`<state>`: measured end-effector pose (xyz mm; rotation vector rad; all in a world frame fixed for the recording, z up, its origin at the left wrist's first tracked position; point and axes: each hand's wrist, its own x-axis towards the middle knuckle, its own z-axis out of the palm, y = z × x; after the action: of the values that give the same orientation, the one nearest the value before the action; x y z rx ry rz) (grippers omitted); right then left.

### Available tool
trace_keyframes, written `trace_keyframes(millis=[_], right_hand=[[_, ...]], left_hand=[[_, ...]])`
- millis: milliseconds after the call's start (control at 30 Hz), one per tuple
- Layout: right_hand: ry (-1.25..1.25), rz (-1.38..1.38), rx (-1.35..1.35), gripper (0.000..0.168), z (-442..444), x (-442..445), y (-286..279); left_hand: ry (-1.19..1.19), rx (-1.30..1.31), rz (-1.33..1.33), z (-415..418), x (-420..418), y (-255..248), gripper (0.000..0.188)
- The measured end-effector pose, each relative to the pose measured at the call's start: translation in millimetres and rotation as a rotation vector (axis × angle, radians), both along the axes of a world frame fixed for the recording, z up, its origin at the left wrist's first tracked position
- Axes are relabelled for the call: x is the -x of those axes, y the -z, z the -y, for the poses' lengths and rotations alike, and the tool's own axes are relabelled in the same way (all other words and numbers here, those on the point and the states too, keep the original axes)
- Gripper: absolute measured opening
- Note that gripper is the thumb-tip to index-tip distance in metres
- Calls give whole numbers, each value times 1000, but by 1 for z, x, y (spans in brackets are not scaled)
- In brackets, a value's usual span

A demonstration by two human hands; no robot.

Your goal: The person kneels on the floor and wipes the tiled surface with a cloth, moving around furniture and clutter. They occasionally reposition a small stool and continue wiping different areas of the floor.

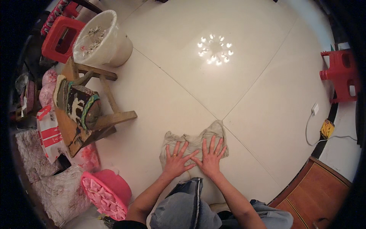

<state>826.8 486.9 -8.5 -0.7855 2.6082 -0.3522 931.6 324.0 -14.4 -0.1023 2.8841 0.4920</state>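
A damp-looking greyish cloth (197,138) lies spread and wrinkled on the glossy cream tiled floor (171,94). My left hand (177,160) presses flat on the cloth's left part, fingers spread, a ring on one finger. On its right part rests my right hand (211,160), also palm down with spread fingers and a ring. The two thumbs cross or nearly touch between the hands. Neither hand grips the cloth. Below my wrists are my knees in blue denim (183,209).
To the left stand a lined waste bin (120,48), a red plastic stool (51,43), a wooden stool (111,118) bearing a patterned fabric item (83,106), and a pink basin (120,183) of pink pieces. Rightward are another red stool (340,75), a cable (307,128) and a wooden cabinet (317,191).
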Motion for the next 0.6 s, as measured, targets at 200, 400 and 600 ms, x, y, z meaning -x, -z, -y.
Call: trace_keyframes(millis=[200,400,600], right_hand=[[-31,-132,113,98,76,106,7],[-107,-229,249,105,205,257,28],[-105,-143,26,111,270,320,23]], left_hand=[[-161,45,-113,61,94,11,79],[-231,151,-222,183,229,25,82],[-206,116,-93,254,297,18,83]])
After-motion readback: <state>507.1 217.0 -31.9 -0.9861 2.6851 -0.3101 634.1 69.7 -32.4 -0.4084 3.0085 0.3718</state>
